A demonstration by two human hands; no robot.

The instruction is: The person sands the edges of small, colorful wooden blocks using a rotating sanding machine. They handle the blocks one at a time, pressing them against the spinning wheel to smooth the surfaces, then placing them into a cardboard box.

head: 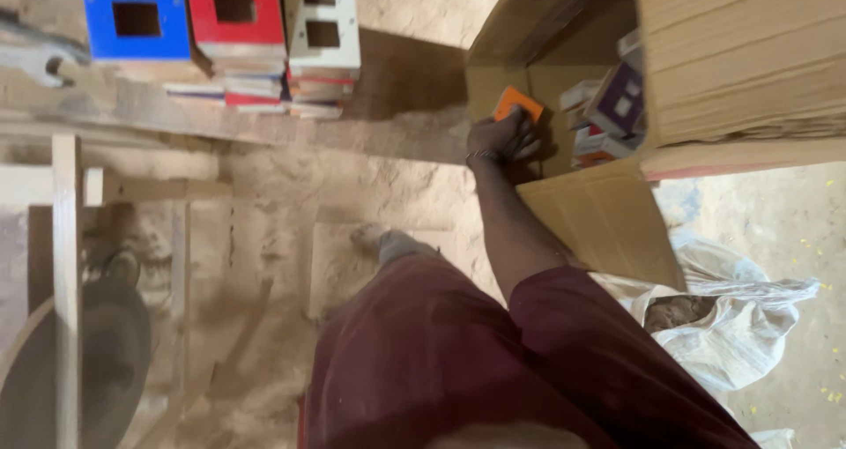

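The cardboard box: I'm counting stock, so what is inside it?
Inside the cardboard box lie small purple, white and red packets. The right hand holds an orange piece there. The box's top wall hides everything deeper.

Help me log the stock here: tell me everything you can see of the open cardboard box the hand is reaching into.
The cardboard box is plain brown corrugated card, lying on its side on the sandy floor with its flaps spread open toward the person. Inside lie several small packets in purple, white and red. The right hand reaches into its mouth, holding a small orange packet. A stack of wooden boards rests on top of the box at right, and a white sack sits beside its lower flap.
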